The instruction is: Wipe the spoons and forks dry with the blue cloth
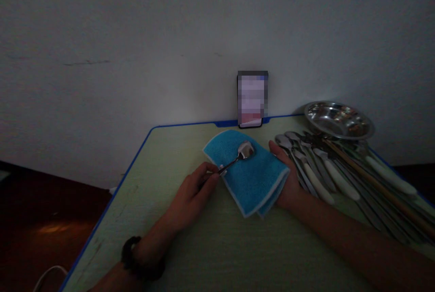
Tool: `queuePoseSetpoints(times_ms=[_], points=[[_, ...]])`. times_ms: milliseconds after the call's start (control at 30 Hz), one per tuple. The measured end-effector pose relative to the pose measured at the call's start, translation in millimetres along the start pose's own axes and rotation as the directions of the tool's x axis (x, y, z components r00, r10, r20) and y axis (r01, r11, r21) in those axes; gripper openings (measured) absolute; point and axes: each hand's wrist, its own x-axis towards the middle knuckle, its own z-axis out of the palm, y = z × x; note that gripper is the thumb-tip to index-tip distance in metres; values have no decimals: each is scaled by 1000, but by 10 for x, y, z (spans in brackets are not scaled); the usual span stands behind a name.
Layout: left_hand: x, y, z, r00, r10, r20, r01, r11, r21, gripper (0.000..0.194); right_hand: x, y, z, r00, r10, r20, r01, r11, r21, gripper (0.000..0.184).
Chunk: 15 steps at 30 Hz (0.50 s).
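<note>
A metal spoon (246, 150) is held by its handle in my left hand (194, 194), whose fingers are closed round the end of it. The bowl of the spoon lies over a blue cloth (260, 178) with a pale edge. My right hand (288, 183) is under and behind the right side of this folded cloth, gripping it with the thumb showing at the top. Most of the right fingers are hidden by the cloth. Close to the right hand, a pile of cutlery (319, 169) lies on the table, with spoons and white-handled pieces among it.
A shiny metal bowl (340, 122) stands at the back right, behind the cutlery. A phone (252, 99) leans upright against the wall (136, 33) at the table's far edge. The pale table (159, 160) has a blue rim. A wooden stick (374, 172) lies across the cutlery.
</note>
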Motion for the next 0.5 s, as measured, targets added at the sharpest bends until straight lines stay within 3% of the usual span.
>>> queuePoseSetpoints(times_ms=[267, 367, 500], points=[[-24, -3, -12, 988, 71, 136, -91, 984, 152, 17, -3, -3, 10, 1000, 26, 1, -26, 999, 40, 47], [-26, -9, 0, 991, 104, 87, -118, 977, 177, 15, 17, -19, -6, 999, 20, -39, -18, 998, 52, 47], [-21, -9, 9, 995, 87, -48, -78, 983, 163, 15, 59, -39, -45, 988, 25, -150, -19, 999, 43, 33]])
